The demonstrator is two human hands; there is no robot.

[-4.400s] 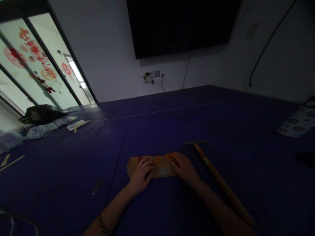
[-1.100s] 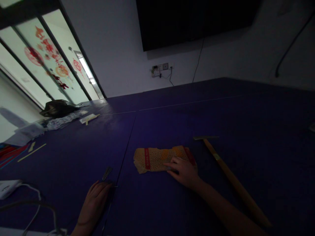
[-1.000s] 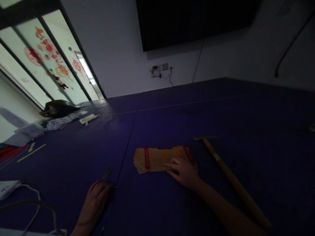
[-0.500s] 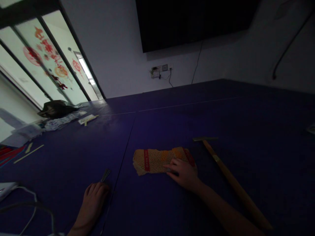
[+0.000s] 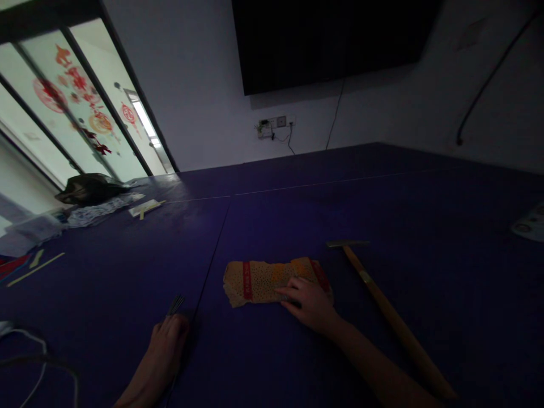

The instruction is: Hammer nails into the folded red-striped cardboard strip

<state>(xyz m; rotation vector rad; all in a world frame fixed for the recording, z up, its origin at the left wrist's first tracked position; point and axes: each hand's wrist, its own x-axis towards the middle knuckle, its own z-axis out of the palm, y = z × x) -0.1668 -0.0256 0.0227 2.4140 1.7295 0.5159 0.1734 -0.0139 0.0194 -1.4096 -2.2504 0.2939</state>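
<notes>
My left hand (image 5: 168,337) is closed at the lower left, low over the dark blue tabletop. A small bundle of thin metal pins (image 5: 175,305), perhaps nails, sticks out ahead of its fingers. A torn brown piece of cardboard (image 5: 261,279) lies flat in the middle, with red bands, orange patches and many dark dots or holes. Over its right part rests my right hand (image 5: 308,300), thumb and fingertips drawn together in a pinch. Something small and greyish seems to be between them, too dim to name. A hammer (image 5: 382,297) with a wooden handle lies right of the cardboard.
White cables (image 5: 40,354) curl at the lower left. Light strips (image 5: 36,269), a clear box (image 5: 29,235), papers (image 5: 100,211) and a dark bag (image 5: 89,188) lie along the left. A pale object (image 5: 531,224) sits at the right edge.
The view has shifted slightly to the right, so most things appear a little further left. The left hand has turned a little over its pins. My right hand stays on the cardboard.
</notes>
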